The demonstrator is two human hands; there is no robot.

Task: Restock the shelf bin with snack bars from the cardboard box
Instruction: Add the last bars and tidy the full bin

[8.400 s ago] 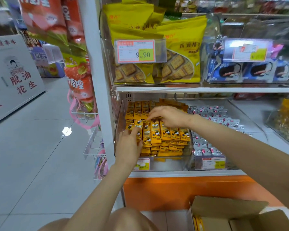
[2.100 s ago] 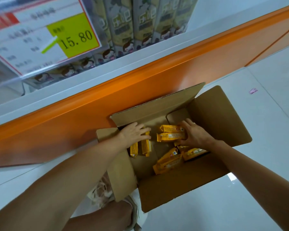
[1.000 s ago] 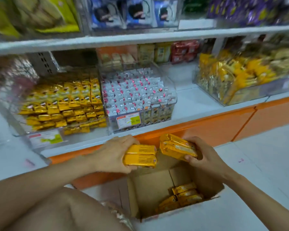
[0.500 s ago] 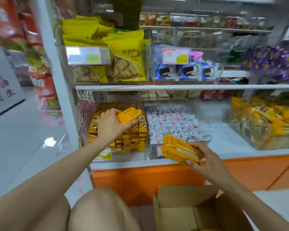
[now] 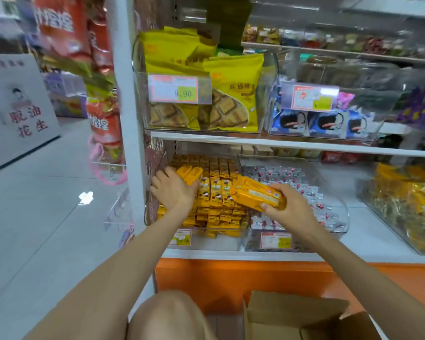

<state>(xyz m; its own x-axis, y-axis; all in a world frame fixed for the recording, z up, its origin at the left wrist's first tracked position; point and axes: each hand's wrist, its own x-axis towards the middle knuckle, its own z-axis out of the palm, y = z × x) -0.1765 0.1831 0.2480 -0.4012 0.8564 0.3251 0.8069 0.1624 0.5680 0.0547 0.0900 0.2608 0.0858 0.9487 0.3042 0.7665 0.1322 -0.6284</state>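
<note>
- Bright, even light; a white glare spot on the floor (image 5: 86,197) left of the left hand (image 5: 174,192).
- Motion blur smears the upper shelves (image 5: 353,55) above the right hand (image 5: 287,209); edges bow.

Price tag (image 5: 179,89) reads 9.90; white sign (image 5: 17,111) 脱油花生.

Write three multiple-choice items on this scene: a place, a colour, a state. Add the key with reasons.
1. Where is the left hand? A. Over the clear bin of yellow bars. B. On the floor. C. On the upper shelf.
2. What colour are the snack bars in the right hand? A. Blue. B. Purple. C. Orange-yellow.
3. What is the right hand doing? A. Hanging empty. B. Gripping a stack of bars. C. Pressing a price tag.
Key: 1 A, that bin lies right under it; 2 C, the wrappers show orange-yellow; 3 B, it clamps the stack's end.
</note>
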